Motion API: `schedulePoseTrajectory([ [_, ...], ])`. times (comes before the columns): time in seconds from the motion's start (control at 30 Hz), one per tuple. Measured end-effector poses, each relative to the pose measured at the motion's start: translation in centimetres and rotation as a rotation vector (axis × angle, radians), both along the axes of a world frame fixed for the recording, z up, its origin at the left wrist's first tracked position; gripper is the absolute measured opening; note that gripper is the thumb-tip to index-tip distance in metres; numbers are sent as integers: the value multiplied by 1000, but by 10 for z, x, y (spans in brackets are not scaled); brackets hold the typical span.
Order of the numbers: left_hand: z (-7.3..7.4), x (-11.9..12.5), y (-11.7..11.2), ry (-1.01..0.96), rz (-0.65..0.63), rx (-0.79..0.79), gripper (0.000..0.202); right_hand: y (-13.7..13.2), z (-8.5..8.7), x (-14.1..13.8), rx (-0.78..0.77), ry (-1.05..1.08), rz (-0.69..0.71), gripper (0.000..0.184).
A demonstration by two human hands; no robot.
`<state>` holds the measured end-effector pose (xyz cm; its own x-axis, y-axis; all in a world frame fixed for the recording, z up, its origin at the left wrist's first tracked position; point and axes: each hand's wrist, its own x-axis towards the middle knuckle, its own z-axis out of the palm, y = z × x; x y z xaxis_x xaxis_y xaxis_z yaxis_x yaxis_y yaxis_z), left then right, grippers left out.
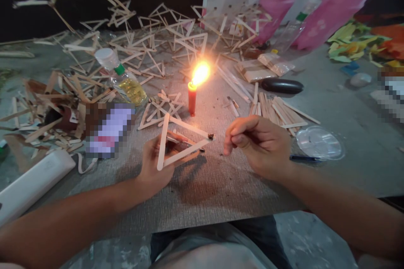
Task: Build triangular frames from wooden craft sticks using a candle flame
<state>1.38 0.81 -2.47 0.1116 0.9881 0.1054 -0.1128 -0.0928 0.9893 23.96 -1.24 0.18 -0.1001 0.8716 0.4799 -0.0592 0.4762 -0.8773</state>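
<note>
My left hand (150,160) is closed around a triangle of craft sticks (163,141) above the table. Its right corner is dark and looks charred or glued. Behind the triangle, a slim grey object with a dark tip (202,149) also sits at my left fingers; its kind is unclear. To the right of that corner, apart from it, is my right hand (265,145), thumb and fingertips drawn together. Whatever they may hold is too small or hidden to see. Just beyond both hands a lit red candle (192,101) stands upright.
Stick triangles (154,46) pile up along the back and left. Nearby are an oil bottle (129,86), a phone (112,130) and a white power bank (38,185). Loose sticks (268,107), a black case (282,85) and a clear plastic lid (320,143) lie to the right.
</note>
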Motion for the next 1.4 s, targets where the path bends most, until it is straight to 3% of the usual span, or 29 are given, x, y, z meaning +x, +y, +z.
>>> schedulePoseTrajectory([
  [0.1,1,1,-1,-25,10,-22,18,-1,2,-1,-64,44,-12,11],
  [0.23,0,1,-2,-39,11,-41,16,-1,-3,3,-125,-60,-53,18],
  [0.37,0,0,-1,-22,25,-41,16,2,-9,7,-46,-169,-109,31],
  [0.6,4,1,0,28,26,9,18,5,-4,8,124,-265,-178,14],
  [0.77,1,1,0,-5,-3,-40,18,3,-3,0,34,-155,-259,16],
  [0.87,-2,0,-2,-43,-26,-61,22,-1,-6,-5,-10,-131,-311,26],
  [1.2,-1,-1,-5,-47,-39,-109,21,-11,-18,-9,24,-225,-351,35],
  [1.4,-3,-2,-3,22,-17,-46,16,-15,-11,-7,80,-335,-370,38],
])
